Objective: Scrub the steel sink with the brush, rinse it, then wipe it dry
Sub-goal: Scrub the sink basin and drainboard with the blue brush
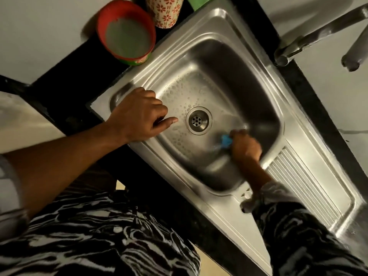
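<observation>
Head view: my left hand (137,114) sits on the left rim of the steel sink (209,36), fingers curled over its edge, thumb out towards the drain (198,120). Behind, on the black worktop (65,80), a red tub (127,34) holds something flat and grey-green; its label is too blurred to read. A flowered cup (165,10) stands beside it. The wet basin floor lies open around the drain. Just right of the drain, my right hand (246,145) has its fingers wrapped round the blue brush (226,140), low in the basin. The tap (318,34) is at the far right.
</observation>
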